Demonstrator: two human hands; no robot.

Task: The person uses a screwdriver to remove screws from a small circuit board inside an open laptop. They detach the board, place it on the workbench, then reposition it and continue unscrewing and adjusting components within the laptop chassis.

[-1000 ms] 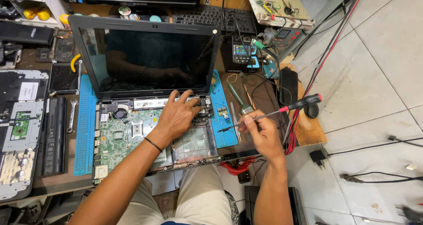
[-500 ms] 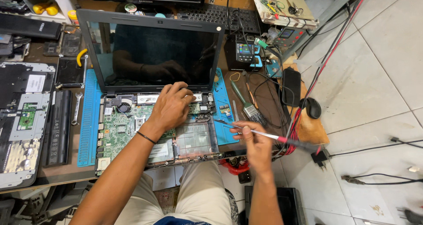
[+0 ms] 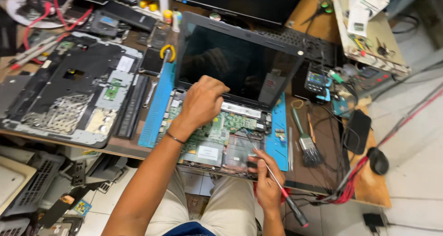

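The right hand [image 3: 266, 178] is closed around a screwdriver [image 3: 272, 176], thumb and fingers pinching the thin metal shaft partway along. The tool's long axis runs on a slant: the tip points up and to the left, into the opened base of the laptop [image 3: 221, 130] just right of the green circuit board [image 3: 210, 130], while the black and red handle [image 3: 295, 213] trails down and to the right, past the front edge of the desk [image 3: 323, 180]. The left hand [image 3: 203, 102] rests loosely curled, palm down, on the laptop's bared insides near the hinge; I cannot tell whether it has hold of anything. The laptop's dark screen stands upright behind both hands, and its base lies on a blue mat [image 3: 157, 106]. A pale rectangular label [image 3: 208, 153] sits on a flat part near the front of the base. To the left lies a removed laptop cover [image 3: 69, 93] with a white rectangular sticker [image 3: 124, 63] near its upper right. A paintbrush [image 3: 305, 141] lies to the right of the mat, bristles toward the person.
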